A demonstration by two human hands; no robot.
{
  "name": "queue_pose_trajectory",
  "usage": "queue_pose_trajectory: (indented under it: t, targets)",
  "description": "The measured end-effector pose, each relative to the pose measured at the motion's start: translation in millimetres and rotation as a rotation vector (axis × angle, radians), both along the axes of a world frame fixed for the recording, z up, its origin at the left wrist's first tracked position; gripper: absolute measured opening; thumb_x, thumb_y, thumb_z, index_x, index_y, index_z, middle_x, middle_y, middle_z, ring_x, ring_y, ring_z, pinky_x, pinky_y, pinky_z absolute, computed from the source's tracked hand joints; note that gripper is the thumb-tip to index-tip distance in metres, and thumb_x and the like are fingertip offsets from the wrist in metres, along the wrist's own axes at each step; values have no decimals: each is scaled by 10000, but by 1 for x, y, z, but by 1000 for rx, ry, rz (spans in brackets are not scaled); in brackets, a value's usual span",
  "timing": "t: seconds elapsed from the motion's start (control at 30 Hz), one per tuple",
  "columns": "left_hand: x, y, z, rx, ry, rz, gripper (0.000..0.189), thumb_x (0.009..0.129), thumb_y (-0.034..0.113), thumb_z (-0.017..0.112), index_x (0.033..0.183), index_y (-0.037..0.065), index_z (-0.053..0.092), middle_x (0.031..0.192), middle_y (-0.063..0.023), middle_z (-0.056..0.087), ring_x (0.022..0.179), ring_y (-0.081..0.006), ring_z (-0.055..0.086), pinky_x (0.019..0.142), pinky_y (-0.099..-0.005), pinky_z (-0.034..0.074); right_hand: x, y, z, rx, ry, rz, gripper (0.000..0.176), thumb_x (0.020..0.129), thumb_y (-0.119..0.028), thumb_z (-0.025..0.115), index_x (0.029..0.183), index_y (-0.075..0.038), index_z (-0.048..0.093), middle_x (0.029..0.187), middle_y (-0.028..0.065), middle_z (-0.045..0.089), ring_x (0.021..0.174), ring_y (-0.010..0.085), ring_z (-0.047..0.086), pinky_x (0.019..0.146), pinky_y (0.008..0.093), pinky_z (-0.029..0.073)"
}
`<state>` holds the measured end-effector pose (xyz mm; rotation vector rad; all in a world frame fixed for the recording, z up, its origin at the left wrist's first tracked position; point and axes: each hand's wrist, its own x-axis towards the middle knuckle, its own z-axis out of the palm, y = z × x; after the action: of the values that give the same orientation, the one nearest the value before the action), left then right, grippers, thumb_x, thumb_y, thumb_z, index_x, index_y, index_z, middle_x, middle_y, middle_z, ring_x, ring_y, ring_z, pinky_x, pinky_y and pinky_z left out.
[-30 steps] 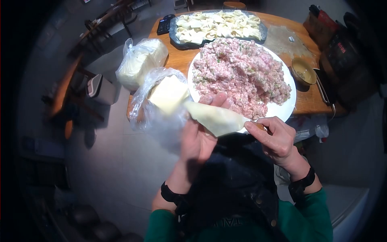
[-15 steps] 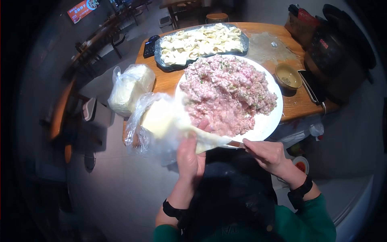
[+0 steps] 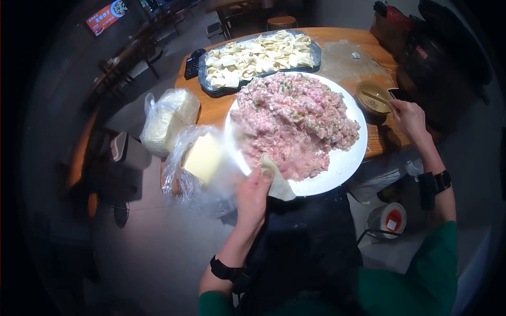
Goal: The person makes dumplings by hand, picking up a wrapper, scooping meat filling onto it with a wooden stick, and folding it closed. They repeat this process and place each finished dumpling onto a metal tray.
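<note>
My left hand [image 3: 254, 196] pinches a pale dough wrapper [image 3: 278, 181] at the near edge of a large white plate [image 3: 345, 167]. Pink minced meat filling [image 3: 298, 118] with green flecks is heaped on that plate. Over to the right, my right hand [image 3: 409, 117] grips a thin flat stick [image 3: 375, 97], its far end in a small yellowish bowl [image 3: 373, 109]. A stack of square wrappers [image 3: 204, 158] lies in an opened plastic bag left of the plate. Behind the plate, folded wontons [image 3: 258, 58] fill a dark tray [image 3: 211, 90].
Another bagged block of wrappers [image 3: 171, 118] sits at the table's left edge. A black calculator-like device [image 3: 193, 66] is beside the tray. Dark appliances [image 3: 421, 68] stand at the right. Below the table is a white bucket [image 3: 387, 221]. Haze blurs part of the view near the opened bag.
My right hand has moved from the wrapper out to the bowl, carrying the stick. My left hand has stayed near the plate's edge, with the wrapper now more upright and folded.
</note>
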<state>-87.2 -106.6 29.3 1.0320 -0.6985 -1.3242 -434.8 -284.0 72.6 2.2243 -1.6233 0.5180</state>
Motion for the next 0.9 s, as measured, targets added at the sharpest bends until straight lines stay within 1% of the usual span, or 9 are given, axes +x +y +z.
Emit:
queue_pose_trajectory:
  t: [0.13, 0.2, 0.27, 0.33, 0.43, 0.5, 0.63, 0.8, 0.9]
  targets:
    - [-1, -5, -7, -47, 2, -65, 333, 919, 172, 512, 1166, -52, 515, 1047, -121, 622, 917, -148, 601, 814, -253, 463, 66, 69, 5, 584, -982, 247, 210, 856, -166, 599, 933, 21, 655, 599, -1, 577, 597, 37, 505, 534, 219, 415]
    - [-3, -7, -11, -57, -117, -60, 314, 916, 112, 501, 1188, -45, 509, 1042, -117, 625, 914, -146, 600, 808, -244, 464, 100, 112, 7, 766, -1018, 404, 218, 852, -155, 606, 912, 51, 648, 667, -28, 593, 631, 35, 508, 547, 205, 419]
    - [-6, -6, -2, -68, -257, -54, 306, 913, 86, 491, 1190, -44, 511, 1024, -115, 631, 902, -146, 604, 808, -239, 464, 121, 128, 3, 934, -1011, 331, 201, 850, -149, 602, 905, 36, 655, 680, -15, 605, 642, 28, 505, 564, 199, 422]
    - [-8, -4, 4, -85, -395, -46, 302, 910, 59, 481, 1192, -43, 513, 1006, -113, 636, 890, -147, 607, 809, -235, 464, 126, 123, -14, 886, -1060, 330, 178, 862, -133, 589, 893, 32, 650, 654, -36, 554, 609, 22, 469, 544, 181, 384]
    - [-7, -5, 6, -75, -226, -93, 359, 916, 95, 445, 1248, -40, 424, 1106, -187, 582, 958, -218, 602, 867, -326, 471, 135, 126, -15, 846, -1167, 350, 152, 855, -120, 603, 899, 24, 627, 640, -59, 495, 581, 13, 424, 531, 164, 348]
    - [-9, -1, 6, -78, 231, -78, 430, 933, 114, 418, 1344, 35, 316, 1255, -146, 491, 1130, -195, 503, 961, -347, 404, 149, 143, -12, 888, -1239, 348, 269, 773, -125, 701, 968, -1, 563, 705, -60, 479, 613, 2, 405, 558, 162, 352]
    - [-16, -2, 7, -84, 643, 6, 409, 961, 202, 369, 1358, 130, 297, 1379, -20, 370, 1260, -164, 358, 1039, -365, 319, 190, 163, -30, 853, -1338, 462, 432, 656, -148, 796, 989, -21, 553, 802, -30, 533, 760, 42, 525, 636, 186, 438]
    - [-5, -4, -24, -266, 756, -58, 348, 970, 232, 337, 1304, 138, 365, 1260, -29, 462, 1194, -157, 414, 1020, -369, 337, 212, 165, -49, 793, -1675, 453, 303, 762, -56, 693, 1044, -10, 594, 946, 50, 598, 900, 63, 535, 720, 203, 444]
    - [-1, -3, -30, -297, 813, -36, 299, 974, 228, 322, 1241, 136, 418, 1147, -24, 508, 1112, -158, 456, 987, -377, 361, 217, 161, -60, 468, -1441, 694, 276, 801, 5, 619, 1076, -4, 599, 1017, 81, 603, 920, 85, 546, 737, 207, 442]
